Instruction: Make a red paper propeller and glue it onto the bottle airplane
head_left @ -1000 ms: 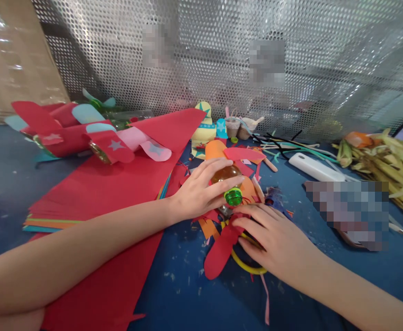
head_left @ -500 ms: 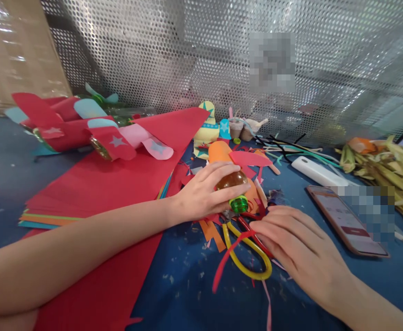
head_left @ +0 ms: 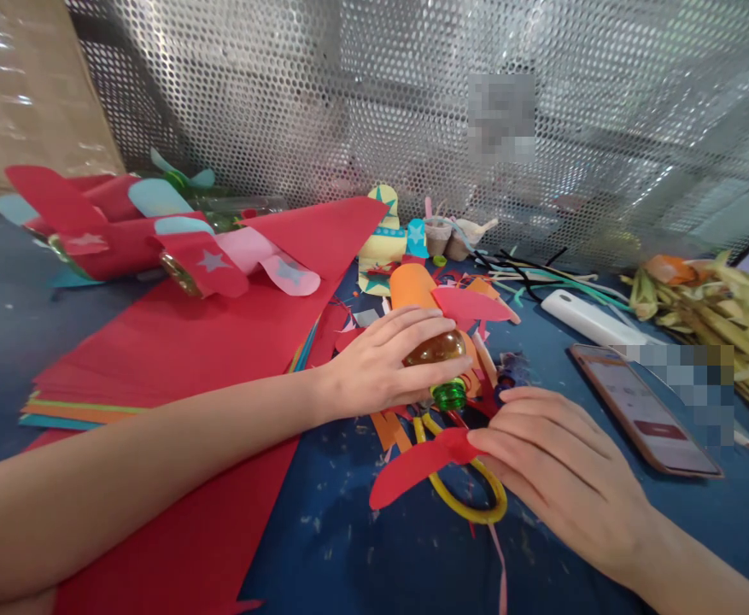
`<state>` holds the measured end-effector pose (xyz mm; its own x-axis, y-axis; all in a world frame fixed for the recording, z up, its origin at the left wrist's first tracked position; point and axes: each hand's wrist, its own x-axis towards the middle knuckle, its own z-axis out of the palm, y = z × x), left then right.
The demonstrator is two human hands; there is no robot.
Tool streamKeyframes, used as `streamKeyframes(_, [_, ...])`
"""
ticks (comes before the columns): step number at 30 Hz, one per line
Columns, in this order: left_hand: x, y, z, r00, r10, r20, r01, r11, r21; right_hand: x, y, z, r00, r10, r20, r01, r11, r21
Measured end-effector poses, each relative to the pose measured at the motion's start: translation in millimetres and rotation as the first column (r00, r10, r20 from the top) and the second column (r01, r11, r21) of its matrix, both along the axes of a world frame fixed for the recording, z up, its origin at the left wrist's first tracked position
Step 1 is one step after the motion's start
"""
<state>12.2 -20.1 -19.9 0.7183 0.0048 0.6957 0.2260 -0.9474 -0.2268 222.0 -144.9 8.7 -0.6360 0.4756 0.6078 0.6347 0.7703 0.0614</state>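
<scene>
Behind the amber bottle [head_left: 435, 350] rises a perforated silvery panel [head_left: 348, 102]. Taped cardboard [head_left: 34, 102], far left of the bottle, is cut off, so whether it is a box is unclear. The stack of red paper [head_left: 188, 359] lies left of the bottle. The left hand [head_left: 380, 363] curls over the bottle, hiding much of it; whether anything is inside cannot be told. Right of the bottle, the right hand [head_left: 550, 461] pinches a red paper strip [head_left: 416, 465], which hangs nearer than the bottle's green neck. Beyond the bottle, small pots [head_left: 439, 239] stand, one holding a pink stick [head_left: 429, 207]; their other contents are indistinct.
</scene>
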Motion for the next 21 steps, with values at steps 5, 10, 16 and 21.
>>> streamKeyframes(5, [1.0, 0.4, 0.6, 1.0, -0.021, 0.007, 0.021, 1.0, 0.0, -7.5, 4.7, 3.2, 0.988, -0.115, -0.106, 0.105, 0.989, -0.1])
streamKeyframes(10, [-0.1, -1.1, 0.4, 1.0, -0.018, 0.002, 0.018, 1.0, -0.011, -9.2, 6.8, 6.5, 0.975, -0.181, -0.124, 0.159, 0.972, -0.173])
streamKeyframes(16, [0.0, -1.9, 1.7, 1.0, -0.028, -0.006, 0.028, 1.0, -0.013, -7.2, 7.3, 6.5, 0.981, -0.18, -0.068, 0.16, 0.961, -0.227])
streamKeyframes(21, [0.9, -1.4, 3.0, 1.0, -0.03, 0.005, 0.03, 1.0, 0.011, -8.9, 9.3, 8.1, 0.979, -0.195, -0.061, 0.179, 0.962, -0.207])
